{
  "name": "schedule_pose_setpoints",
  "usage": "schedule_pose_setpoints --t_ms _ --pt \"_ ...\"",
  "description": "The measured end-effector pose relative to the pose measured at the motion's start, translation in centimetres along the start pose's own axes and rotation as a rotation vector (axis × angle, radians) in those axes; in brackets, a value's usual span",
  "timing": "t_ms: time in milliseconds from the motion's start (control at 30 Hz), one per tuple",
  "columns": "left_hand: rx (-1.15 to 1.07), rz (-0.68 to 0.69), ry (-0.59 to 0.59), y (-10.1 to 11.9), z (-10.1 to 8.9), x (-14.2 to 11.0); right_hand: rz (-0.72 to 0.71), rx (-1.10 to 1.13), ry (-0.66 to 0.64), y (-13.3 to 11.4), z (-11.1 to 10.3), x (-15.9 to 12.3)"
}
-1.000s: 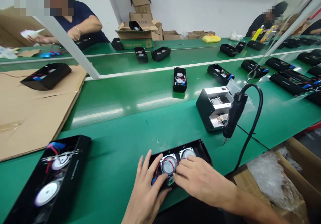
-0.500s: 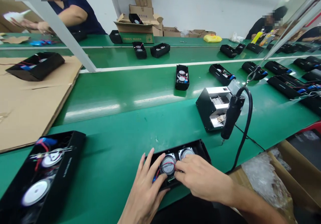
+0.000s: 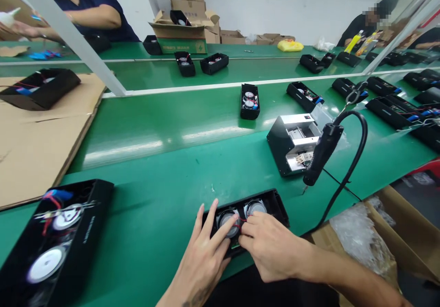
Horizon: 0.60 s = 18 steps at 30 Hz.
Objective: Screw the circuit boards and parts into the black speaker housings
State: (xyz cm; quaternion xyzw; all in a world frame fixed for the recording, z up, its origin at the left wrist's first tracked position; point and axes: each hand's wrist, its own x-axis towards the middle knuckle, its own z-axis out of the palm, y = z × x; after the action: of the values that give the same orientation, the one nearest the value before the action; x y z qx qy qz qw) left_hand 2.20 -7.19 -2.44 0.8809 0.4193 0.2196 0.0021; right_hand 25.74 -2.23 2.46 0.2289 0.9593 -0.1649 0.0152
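Observation:
A black speaker housing [image 3: 280, 206] lies in front of me with its open side up. Two round speaker drivers sit inside, a left driver [image 3: 225, 217] and a right driver [image 3: 253, 206]. My left hand [image 3: 208, 247] rests over the left end of the housing, fingers spread, one fingertip on the left driver. From the right, my right hand [image 3: 266, 240] reaches in between the drivers. Its thumb and forefinger are pinched at a thin red wire [image 3: 237, 227]; the exact grip is partly hidden.
An electric screwdriver [image 3: 323, 153] hangs at the right by a black-and-silver machine [image 3: 292, 144]. At left lie another open housing [image 3: 98, 220] and a cardboard sheet [image 3: 41, 137]. More housings line the green bench [image 3: 165, 165]. A person [image 3: 99, 13] works across it.
My left fingers have shifted across the left driver, the forefinger now lying over it. My right hand stays pinched at nearly the same spot. The hanging screwdriver has swung slightly right.

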Motion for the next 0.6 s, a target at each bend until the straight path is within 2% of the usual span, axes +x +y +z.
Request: schedule_pose_setpoints --t_ms 67,167,300,400,467,600 --pt "-0.003 0.015 -0.002 -0.4 0.2 0.2 0.017 0.042 0.001 0.3 -0.3 0.3" --pt "-0.044 0.027 -0.047 -1.5 0.2 0.9 0.083 0.114 -0.032 0.8 -1.9 1.0" --pt "-0.19 -0.037 -0.262 -3.6 -1.1 3.4 0.115 0.172 -0.091 1.8 -4.6 2.5" --pt "-0.317 -0.144 -0.44 -5.3 -2.5 6.0 0.137 0.198 -0.112 2.8 -6.0 4.0" --pt "-0.388 -0.214 -0.505 -6.1 -3.1 7.3 0.155 0.234 -0.131 3.4 -6.5 5.0" --pt "-0.468 -0.282 -0.558 -6.8 -3.6 8.7 0.139 0.293 -0.131 4.0 -6.9 6.0"
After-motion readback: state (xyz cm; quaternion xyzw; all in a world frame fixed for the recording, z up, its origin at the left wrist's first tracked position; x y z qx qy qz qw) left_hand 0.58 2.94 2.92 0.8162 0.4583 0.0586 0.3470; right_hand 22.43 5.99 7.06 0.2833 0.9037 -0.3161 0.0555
